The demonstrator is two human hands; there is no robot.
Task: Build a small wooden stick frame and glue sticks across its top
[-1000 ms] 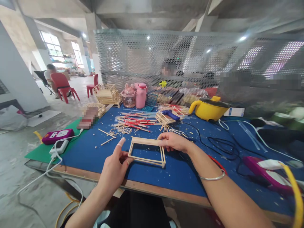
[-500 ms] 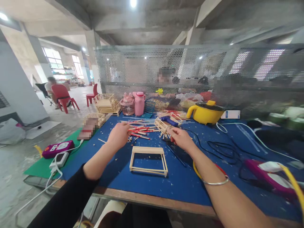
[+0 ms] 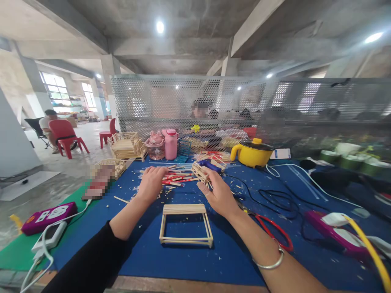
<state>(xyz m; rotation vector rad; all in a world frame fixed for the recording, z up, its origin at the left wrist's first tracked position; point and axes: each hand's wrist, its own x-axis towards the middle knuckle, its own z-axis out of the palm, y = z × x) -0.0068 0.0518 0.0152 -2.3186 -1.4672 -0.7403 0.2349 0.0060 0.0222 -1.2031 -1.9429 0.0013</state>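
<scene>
My left hand (image 3: 152, 184) is over the left edge of a pile of red-tipped and plain wooden sticks (image 3: 179, 178). Its fingers stretch forward, and I see nothing held in them. With thumb and fingers apart, my right hand (image 3: 220, 195) is at a small stick-built piece (image 3: 199, 171), partly hiding it. A blue glue gun (image 3: 210, 164) rests across that piece, just beyond my right fingertips. Nearer to me, between my forearms, a rectangular frame of wooden sticks (image 3: 184, 209) stands on the blue mat (image 3: 189, 266); several sticks lie side by side along its top.
Red-handled pliers (image 3: 276, 232) lie by my right forearm. Behind are a yellow electric pot (image 3: 253, 154), a pink bottle (image 3: 171, 145) and stacked stick frames (image 3: 126, 146). Black cable (image 3: 281, 199) coils at right. Purple power strips (image 3: 49, 217) sit on both sides. A perforated metal screen (image 3: 183, 97) closes the back.
My right thumb and fingers have spread apart from a pinch near the glue gun. The left hand stays by the sticks. The view has tilted up and shifted right.
</scene>
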